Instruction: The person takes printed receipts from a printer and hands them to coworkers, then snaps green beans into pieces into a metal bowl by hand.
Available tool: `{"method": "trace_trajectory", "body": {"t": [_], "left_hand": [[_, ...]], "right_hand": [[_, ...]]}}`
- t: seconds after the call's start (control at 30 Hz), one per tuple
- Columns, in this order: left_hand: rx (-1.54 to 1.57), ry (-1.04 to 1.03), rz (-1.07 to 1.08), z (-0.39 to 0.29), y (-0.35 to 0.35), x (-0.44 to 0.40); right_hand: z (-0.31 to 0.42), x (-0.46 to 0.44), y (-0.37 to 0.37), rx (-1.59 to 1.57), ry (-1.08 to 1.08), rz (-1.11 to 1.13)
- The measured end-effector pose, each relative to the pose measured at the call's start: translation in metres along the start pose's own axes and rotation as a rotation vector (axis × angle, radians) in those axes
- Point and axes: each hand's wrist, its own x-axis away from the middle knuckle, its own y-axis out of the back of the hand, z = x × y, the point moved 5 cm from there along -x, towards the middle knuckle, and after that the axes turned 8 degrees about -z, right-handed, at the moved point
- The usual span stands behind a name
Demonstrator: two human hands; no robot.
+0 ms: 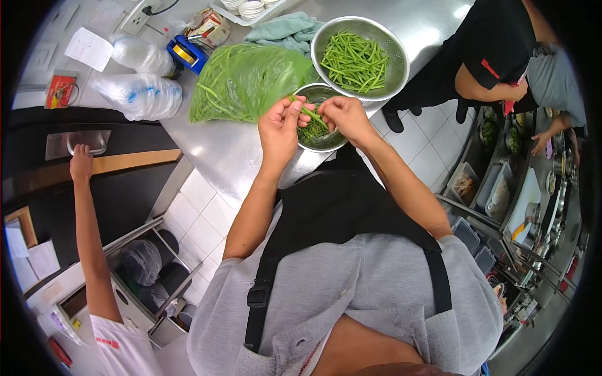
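My left hand (pixel 280 128) is closed around a few green beans (pixel 309 114), whose ends stick out toward the right. My right hand (pixel 348 118) pinches at the tip end of these beans, its fingertips close to my left thumb. Beneath both hands stands a small steel bowl (pixel 326 144) with short green trimmings (pixel 312 130) in it. Just behind it, a large steel colander (pixel 401 55) holds a heap of green beans (pixel 354 61). A green plastic bag (pixel 241 78), full of long green beans, lies left of the bowls.
A teal cloth (pixel 285 30) lies behind the bag, near a blue tape dispenser (pixel 187 55) and rolls of plastic bags (pixel 141 94). At left, a person's hand (pixel 81 163) touches a door handle. Other people (pixel 495 62) stand at right by a food counter.
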Motion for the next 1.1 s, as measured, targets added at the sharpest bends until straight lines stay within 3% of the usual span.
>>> {"method": "trace_trajectory", "body": {"t": [0.07,0.17,0.5,0.6,0.7,0.77,0.83,0.87,0.93,1.03,1.1], "left_hand": [[-0.022,-0.032,-0.059,-0.008,-0.002,0.003],[-0.048,-0.083,-0.126,-0.007,0.002,-0.001],[-0.082,-0.115,-0.169,-0.004,-0.002,0.000],[-0.069,-0.169,-0.163,-0.009,-0.008,0.005],[-0.092,-0.251,-0.107,-0.024,-0.027,0.005],[-0.145,-0.248,-0.028,-0.032,-0.050,-0.013],[-0.384,-0.364,0.089,-0.049,-0.074,-0.036],[-0.488,-0.415,0.151,-0.055,-0.083,-0.048],[-0.711,-0.496,0.337,-0.061,-0.086,-0.059],[-1.297,-0.325,0.468,-0.051,-0.044,-0.055],[-1.347,-0.535,0.250,-0.054,-0.002,-0.067]], "right_hand": [[-0.008,-0.009,0.008,-0.144,-0.055,-0.079],[0.004,0.002,0.004,-0.280,-0.086,0.085],[0.003,0.006,-0.004,-0.138,0.044,0.165],[-0.011,-0.002,0.007,-0.278,-0.067,-0.073],[-0.032,-0.016,0.014,-0.082,0.002,-0.183],[-0.013,-0.009,0.001,0.381,0.286,-0.190],[-0.011,-0.008,-0.016,0.612,0.400,-0.134],[-0.003,0.000,-0.023,0.588,0.575,-0.097],[-0.002,0.003,-0.025,0.743,0.623,-0.071],[0.011,0.006,-0.022,0.707,0.608,-0.033],[0.018,0.004,-0.025,0.639,0.621,-0.038]]}}
